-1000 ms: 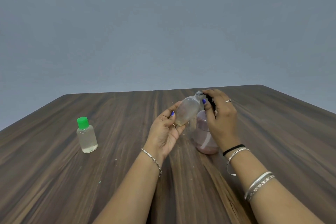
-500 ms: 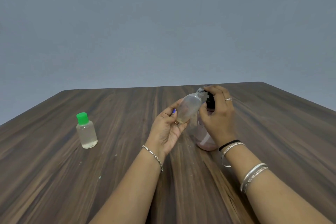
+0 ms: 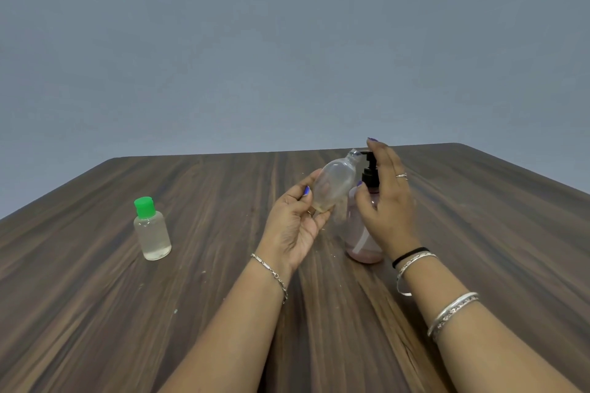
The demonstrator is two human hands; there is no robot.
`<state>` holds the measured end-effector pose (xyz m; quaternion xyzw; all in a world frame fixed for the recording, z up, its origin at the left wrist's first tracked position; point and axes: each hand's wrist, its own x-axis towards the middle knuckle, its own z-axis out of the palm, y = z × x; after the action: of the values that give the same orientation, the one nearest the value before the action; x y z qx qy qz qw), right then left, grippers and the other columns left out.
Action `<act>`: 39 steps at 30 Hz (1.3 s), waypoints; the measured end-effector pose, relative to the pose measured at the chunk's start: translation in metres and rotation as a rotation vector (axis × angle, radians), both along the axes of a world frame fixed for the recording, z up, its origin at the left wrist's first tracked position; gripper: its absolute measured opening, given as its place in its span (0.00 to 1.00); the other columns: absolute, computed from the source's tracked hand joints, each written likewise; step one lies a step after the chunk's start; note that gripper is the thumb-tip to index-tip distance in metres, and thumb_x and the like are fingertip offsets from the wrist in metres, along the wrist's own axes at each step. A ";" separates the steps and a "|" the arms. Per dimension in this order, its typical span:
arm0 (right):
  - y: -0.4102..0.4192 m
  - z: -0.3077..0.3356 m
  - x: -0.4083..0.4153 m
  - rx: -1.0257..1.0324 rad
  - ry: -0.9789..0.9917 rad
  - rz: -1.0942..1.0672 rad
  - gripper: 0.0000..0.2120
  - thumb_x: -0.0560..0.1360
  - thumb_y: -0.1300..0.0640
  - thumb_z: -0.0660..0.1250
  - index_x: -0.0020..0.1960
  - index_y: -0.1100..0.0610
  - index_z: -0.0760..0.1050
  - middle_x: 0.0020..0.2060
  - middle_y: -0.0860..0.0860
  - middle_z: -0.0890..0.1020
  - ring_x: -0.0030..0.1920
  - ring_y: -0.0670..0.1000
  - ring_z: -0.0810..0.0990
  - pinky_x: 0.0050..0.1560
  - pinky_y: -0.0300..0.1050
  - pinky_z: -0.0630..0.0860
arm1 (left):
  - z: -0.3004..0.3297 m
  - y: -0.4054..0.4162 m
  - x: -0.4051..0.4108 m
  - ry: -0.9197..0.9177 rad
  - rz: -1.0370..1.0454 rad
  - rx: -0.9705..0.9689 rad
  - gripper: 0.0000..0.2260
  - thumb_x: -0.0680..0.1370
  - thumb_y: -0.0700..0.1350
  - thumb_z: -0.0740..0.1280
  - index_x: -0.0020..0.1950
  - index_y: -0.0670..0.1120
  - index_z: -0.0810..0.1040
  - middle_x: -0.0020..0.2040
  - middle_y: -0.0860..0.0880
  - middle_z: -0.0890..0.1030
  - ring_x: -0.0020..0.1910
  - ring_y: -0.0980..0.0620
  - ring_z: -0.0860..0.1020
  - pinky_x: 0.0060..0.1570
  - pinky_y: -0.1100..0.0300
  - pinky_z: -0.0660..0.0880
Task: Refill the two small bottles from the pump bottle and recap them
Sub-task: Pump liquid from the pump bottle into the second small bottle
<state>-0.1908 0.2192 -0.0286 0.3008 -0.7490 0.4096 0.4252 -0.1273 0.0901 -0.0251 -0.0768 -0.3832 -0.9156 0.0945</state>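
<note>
My left hand (image 3: 293, 226) holds a small clear uncapped bottle (image 3: 335, 187), tilted so its open neck meets the black spout of the pump bottle (image 3: 360, 233). That pump bottle is pinkish and see-through, stands on the table, and has only a little pink liquid at its bottom. My right hand (image 3: 384, 201) rests against the pump head with its fingers stretched upward and its thumb on the black collar. A second small clear bottle (image 3: 152, 230) with a green cap stands upright at the left, holding clear liquid. The cap of the held bottle is not visible.
Everything stands on a dark wood-grain table (image 3: 95, 313), whose far edge runs just behind the bottles. A plain grey wall fills the background. Both wrists carry bracelets and bangles.
My right hand has lifted off the pump head and its fingers have straightened upward, so the black pump has risen into sight. My left hand keeps the small bottle at the spout.
</note>
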 end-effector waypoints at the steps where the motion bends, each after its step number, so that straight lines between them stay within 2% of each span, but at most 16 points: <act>1: -0.001 0.000 0.001 -0.009 0.004 -0.008 0.29 0.69 0.54 0.55 0.70 0.57 0.66 0.68 0.52 0.70 0.65 0.44 0.66 0.55 0.34 0.69 | 0.000 0.000 0.000 0.002 0.000 0.006 0.15 0.80 0.32 0.52 0.59 0.39 0.75 0.53 0.44 0.82 0.50 0.51 0.81 0.56 0.55 0.74; 2: -0.001 0.000 0.002 -0.025 0.012 -0.015 0.28 0.68 0.54 0.55 0.68 0.57 0.68 0.67 0.52 0.71 0.62 0.44 0.68 0.50 0.39 0.72 | -0.001 0.000 -0.001 0.001 0.002 0.012 0.15 0.80 0.32 0.52 0.59 0.39 0.75 0.53 0.44 0.82 0.50 0.51 0.81 0.56 0.55 0.74; 4: -0.003 0.000 0.004 -0.054 0.035 -0.032 0.26 0.67 0.55 0.56 0.65 0.58 0.70 0.64 0.53 0.73 0.60 0.45 0.70 0.47 0.40 0.71 | -0.001 -0.001 -0.001 -0.007 0.008 0.017 0.15 0.80 0.32 0.52 0.58 0.39 0.75 0.53 0.44 0.82 0.50 0.51 0.81 0.56 0.56 0.74; 8: -0.007 -0.001 0.003 -0.078 0.082 -0.064 0.21 0.67 0.58 0.59 0.59 0.60 0.74 0.56 0.55 0.77 0.56 0.47 0.73 0.49 0.33 0.70 | -0.003 -0.002 0.000 -0.032 0.022 0.022 0.14 0.80 0.32 0.52 0.57 0.40 0.76 0.54 0.44 0.81 0.52 0.50 0.80 0.56 0.56 0.75; 11: -0.006 -0.001 0.001 -0.086 0.094 -0.064 0.19 0.67 0.58 0.60 0.56 0.62 0.75 0.52 0.57 0.78 0.54 0.50 0.73 0.52 0.36 0.70 | -0.002 -0.003 0.001 -0.029 0.036 0.017 0.14 0.80 0.33 0.52 0.56 0.40 0.76 0.54 0.44 0.81 0.50 0.51 0.81 0.55 0.57 0.75; 13: -0.005 -0.002 0.001 -0.077 0.085 -0.069 0.20 0.67 0.58 0.59 0.57 0.61 0.75 0.54 0.56 0.78 0.55 0.50 0.73 0.53 0.35 0.69 | -0.002 -0.002 0.002 -0.025 0.035 0.014 0.14 0.80 0.33 0.52 0.56 0.40 0.76 0.54 0.44 0.81 0.49 0.51 0.81 0.54 0.57 0.76; 16: -0.005 -0.004 0.003 -0.040 0.064 -0.076 0.25 0.69 0.56 0.57 0.65 0.59 0.72 0.62 0.54 0.76 0.61 0.48 0.72 0.54 0.36 0.70 | -0.002 -0.002 0.002 -0.018 0.032 0.017 0.14 0.80 0.33 0.53 0.58 0.39 0.75 0.56 0.43 0.80 0.51 0.51 0.81 0.53 0.58 0.77; 20: -0.007 -0.004 0.004 -0.014 0.062 -0.086 0.29 0.70 0.55 0.55 0.70 0.56 0.67 0.69 0.51 0.71 0.66 0.44 0.67 0.51 0.39 0.71 | 0.000 -0.003 0.001 -0.012 0.029 0.038 0.14 0.80 0.33 0.53 0.58 0.39 0.75 0.56 0.42 0.80 0.51 0.50 0.80 0.53 0.57 0.77; 25: -0.006 -0.002 0.003 -0.039 0.064 -0.060 0.25 0.68 0.56 0.56 0.63 0.60 0.72 0.62 0.55 0.75 0.59 0.46 0.70 0.48 0.41 0.73 | -0.002 -0.002 0.001 -0.022 0.025 0.041 0.14 0.80 0.33 0.53 0.59 0.39 0.75 0.55 0.42 0.80 0.50 0.50 0.81 0.55 0.56 0.76; 31: -0.007 -0.001 0.002 -0.070 0.099 -0.053 0.19 0.67 0.59 0.59 0.56 0.63 0.75 0.53 0.57 0.78 0.54 0.47 0.72 0.50 0.32 0.68 | -0.003 -0.002 0.001 -0.046 0.034 0.043 0.14 0.80 0.32 0.52 0.56 0.40 0.76 0.51 0.44 0.82 0.47 0.52 0.82 0.51 0.58 0.77; 34: -0.006 -0.004 0.002 -0.050 0.093 -0.078 0.22 0.68 0.58 0.58 0.61 0.61 0.74 0.58 0.56 0.78 0.57 0.47 0.72 0.51 0.33 0.69 | -0.002 -0.001 0.003 -0.040 0.029 0.049 0.14 0.80 0.33 0.52 0.55 0.40 0.76 0.51 0.44 0.82 0.47 0.52 0.82 0.51 0.58 0.77; 37: -0.007 -0.006 0.003 -0.028 0.071 -0.101 0.27 0.70 0.56 0.56 0.68 0.57 0.70 0.67 0.53 0.73 0.64 0.45 0.69 0.52 0.37 0.71 | -0.001 -0.001 0.003 -0.029 0.029 0.041 0.14 0.80 0.33 0.52 0.57 0.40 0.75 0.52 0.44 0.81 0.49 0.51 0.82 0.53 0.57 0.76; 39: -0.008 -0.005 0.004 -0.017 0.070 -0.104 0.29 0.69 0.56 0.55 0.70 0.56 0.67 0.69 0.52 0.71 0.65 0.44 0.67 0.51 0.39 0.71 | -0.001 -0.001 0.003 -0.026 0.031 0.034 0.14 0.80 0.33 0.52 0.58 0.40 0.75 0.53 0.44 0.81 0.49 0.51 0.82 0.53 0.57 0.76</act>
<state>-0.1873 0.2115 -0.0338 0.2719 -0.7447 0.3827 0.4744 -0.1247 0.0892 -0.0262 -0.0575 -0.3699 -0.9213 0.1051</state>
